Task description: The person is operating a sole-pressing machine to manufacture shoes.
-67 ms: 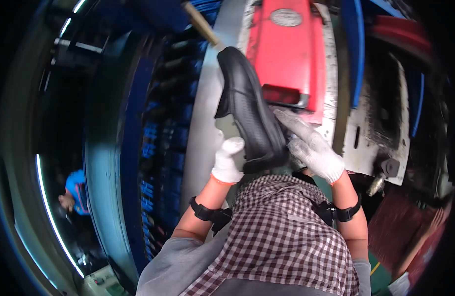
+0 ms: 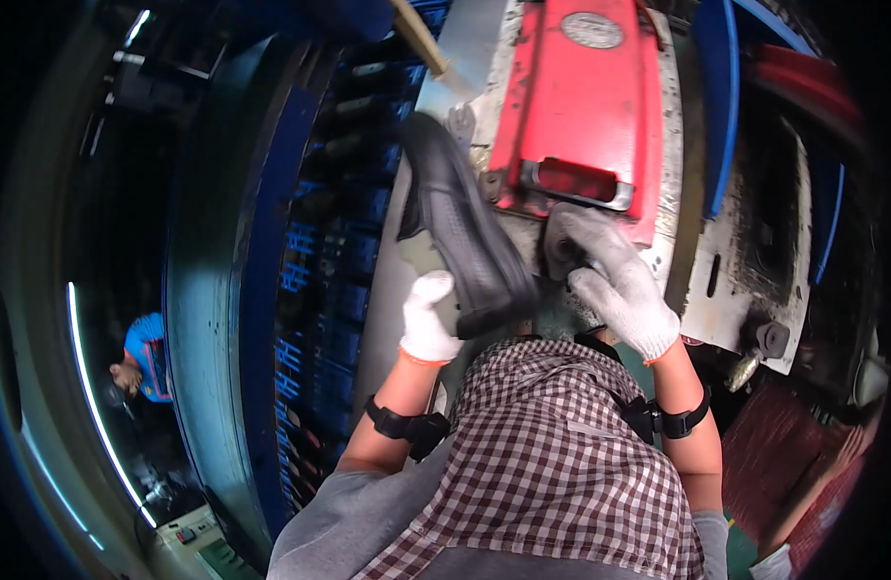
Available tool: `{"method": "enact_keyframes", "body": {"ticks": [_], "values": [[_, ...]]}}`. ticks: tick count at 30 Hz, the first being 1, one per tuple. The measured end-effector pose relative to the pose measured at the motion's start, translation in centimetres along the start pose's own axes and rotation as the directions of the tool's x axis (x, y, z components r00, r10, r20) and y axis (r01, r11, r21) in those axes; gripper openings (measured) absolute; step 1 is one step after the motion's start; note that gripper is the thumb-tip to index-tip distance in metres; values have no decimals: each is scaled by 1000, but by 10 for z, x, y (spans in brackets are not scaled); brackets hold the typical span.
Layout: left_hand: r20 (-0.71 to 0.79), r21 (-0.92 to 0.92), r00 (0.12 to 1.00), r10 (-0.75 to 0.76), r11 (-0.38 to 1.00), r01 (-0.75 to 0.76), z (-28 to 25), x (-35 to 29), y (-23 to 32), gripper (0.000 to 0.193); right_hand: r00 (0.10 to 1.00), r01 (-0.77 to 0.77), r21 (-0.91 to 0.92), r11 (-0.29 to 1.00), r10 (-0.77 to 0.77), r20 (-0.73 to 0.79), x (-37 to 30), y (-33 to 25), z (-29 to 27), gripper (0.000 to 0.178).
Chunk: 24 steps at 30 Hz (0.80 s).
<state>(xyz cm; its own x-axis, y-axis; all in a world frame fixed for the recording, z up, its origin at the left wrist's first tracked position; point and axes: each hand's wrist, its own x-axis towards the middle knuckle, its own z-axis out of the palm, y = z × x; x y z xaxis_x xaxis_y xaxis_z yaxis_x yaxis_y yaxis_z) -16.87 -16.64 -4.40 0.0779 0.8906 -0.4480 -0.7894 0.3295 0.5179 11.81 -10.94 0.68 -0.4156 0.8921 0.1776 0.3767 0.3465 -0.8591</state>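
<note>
Left hand: the left hand (image 2: 428, 321), in a white glove, is closed around the heel end of a black shoe (image 2: 462, 230); a black strap is worn on the forearm below it.
Right hand: the right hand (image 2: 615, 282), also in a white glove, is laid with bent fingers on a round metal part (image 2: 562, 247) at the lower edge of the red machine; whether this part is really gripped cannot be told.
Shoe: the black shoe is held tilted, with its toe pointing to 11 o'clock and its heel at the left hand; it is just left of the red machine, at 9 o'clock from the right hand.
Red machine: a red machine (image 2: 581, 97) is seen at 12 o'clock, mounted on a worn grey metal plate (image 2: 750, 280).
Wooden handle: a wooden handle (image 2: 418, 37) is seen at 12 o'clock from the shoe toe.
Clothing: a checked apron (image 2: 561, 464) is worn over a grey shirt, at 6 o'clock.
Other person: a person in a blue top (image 2: 146, 353) is seen far away at 9 o'clock.
</note>
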Motion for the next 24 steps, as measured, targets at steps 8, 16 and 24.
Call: {"method": "enact_keyframes", "body": {"ticks": [8,16,24], "values": [[-600,204,753,271,962,-184,-197,43,75,29,956,-165,-557,814,-8,-294,-34,56,63,53],[-729,224,616,297,955,-196,-352,125,193,38,934,-305,-564,767,126,-334,-38,59,78,53],[-785,440,497,371,898,23,-380,154,201,79,913,-365,-557,746,171,-370,-39,64,81,54]]}}
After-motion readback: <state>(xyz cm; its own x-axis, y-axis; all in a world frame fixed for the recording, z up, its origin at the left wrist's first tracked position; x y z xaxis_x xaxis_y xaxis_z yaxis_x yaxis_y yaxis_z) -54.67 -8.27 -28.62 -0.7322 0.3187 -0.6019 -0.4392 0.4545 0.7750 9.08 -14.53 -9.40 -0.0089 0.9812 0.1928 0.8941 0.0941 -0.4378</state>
